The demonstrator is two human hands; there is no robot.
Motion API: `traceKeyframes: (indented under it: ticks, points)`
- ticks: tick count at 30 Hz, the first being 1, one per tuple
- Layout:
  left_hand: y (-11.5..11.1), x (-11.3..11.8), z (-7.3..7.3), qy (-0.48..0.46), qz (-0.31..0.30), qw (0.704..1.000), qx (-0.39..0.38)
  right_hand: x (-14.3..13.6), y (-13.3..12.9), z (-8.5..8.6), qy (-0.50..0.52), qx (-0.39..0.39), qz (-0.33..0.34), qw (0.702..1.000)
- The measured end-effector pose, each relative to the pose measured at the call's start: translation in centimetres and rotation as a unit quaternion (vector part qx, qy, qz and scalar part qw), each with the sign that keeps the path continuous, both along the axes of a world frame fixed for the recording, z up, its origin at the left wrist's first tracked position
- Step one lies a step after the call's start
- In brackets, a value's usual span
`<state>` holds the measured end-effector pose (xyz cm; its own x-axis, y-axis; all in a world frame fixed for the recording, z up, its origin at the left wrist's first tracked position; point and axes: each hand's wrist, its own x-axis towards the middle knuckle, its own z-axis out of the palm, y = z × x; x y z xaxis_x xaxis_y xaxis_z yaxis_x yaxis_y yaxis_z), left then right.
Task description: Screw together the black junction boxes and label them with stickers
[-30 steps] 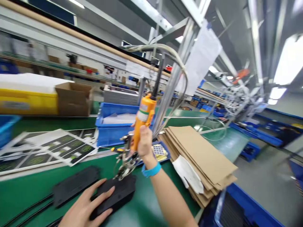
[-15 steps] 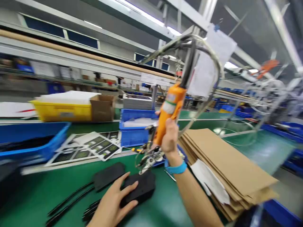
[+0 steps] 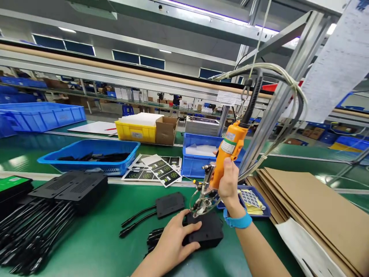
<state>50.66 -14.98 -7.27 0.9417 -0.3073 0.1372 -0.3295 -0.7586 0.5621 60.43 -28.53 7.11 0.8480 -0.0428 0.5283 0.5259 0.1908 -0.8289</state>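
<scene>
On the green bench, my left hand (image 3: 180,234) holds a black box (image 3: 209,229) steady, thumb and fingers spread over its left part. My right hand (image 3: 229,181) is wrapped round an orange electric screwdriver (image 3: 227,154), tilted, with a hose and cable from its top. The screwdriver's metal tip assembly (image 3: 203,204) meets the top of the box near its back left corner. Dark cables come out at the box's left side, partly behind my left hand. A flatter black unit (image 3: 170,204) with two cables lies just behind and left of my left hand.
Several black boxes with cables (image 3: 77,188) lie at the left. Behind are a blue basket (image 3: 86,167), printed label sheets (image 3: 165,169), a yellow bin (image 3: 137,130) and a blue bin (image 3: 197,165). Cardboard sheets (image 3: 317,196) and a small blue tray (image 3: 266,209) are at the right.
The camera view has turned left, so the scene sits further right and more black boxes show. Both hands keep their holds, with the screwdriver tip still at the box.
</scene>
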Motion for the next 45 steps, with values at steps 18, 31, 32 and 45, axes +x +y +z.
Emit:
traceKeyframes:
  ticks: [18,31,32,45]
  points:
    - [0.1,0.3,-0.7,-0.06,-0.007,0.998,-0.02,-2.6,-1.0,1.7,-0.052,0.001,0.015,0.999]
    - [-0.2,0.5,-0.5,-0.045,-0.02,0.998,-0.047,-4.1,-1.8,6.4,-0.046,0.021,0.037,0.998]
    - [-0.1,0.5,-0.6,-0.047,-0.023,0.997,-0.05,-4.1,-1.7,5.9,-0.042,0.021,0.037,0.998]
    - [1.2,1.3,-2.4,-0.161,-0.03,0.986,-0.041,-4.1,-0.9,0.0,0.059,0.032,0.044,0.997]
